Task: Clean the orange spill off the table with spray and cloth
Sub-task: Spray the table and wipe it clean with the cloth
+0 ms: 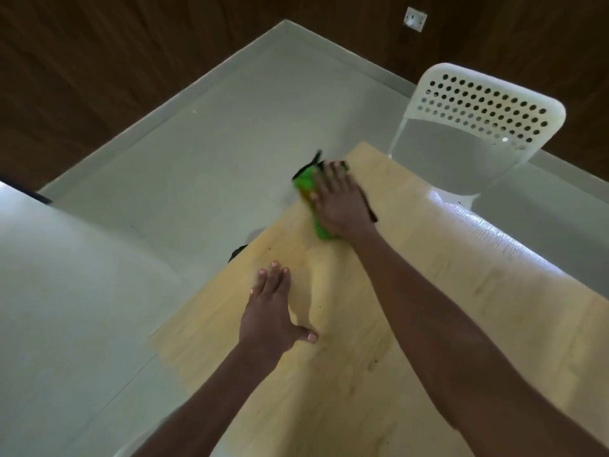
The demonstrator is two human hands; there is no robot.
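- One pale wooden table point(412, 324) filled the lower right of the view, running from the person toward its far corner; everything below is placed against it.
- Beyond the table's far right edge stood a white perforated chair point(478, 117), apart from the work and playing no part in it.
- The right hand point(341, 201) lay flat, fingers spread, on a green cloth point(308, 189) near the table's far corner. It pressed the cloth down rather than gripping it, which looked like a wiping stroke.
- The left hand point(272, 311) was open and empty, palm down on the table nearer the person and close to the left edge, probably to brace the body during the reach.
- The cloth was bunched long and narrow, its long axis running from the far corner back toward the person, one end showing past the fingertips and the other by the wrist.
- No orange spill was visible on the bare wood, and no spray bottle was in view.
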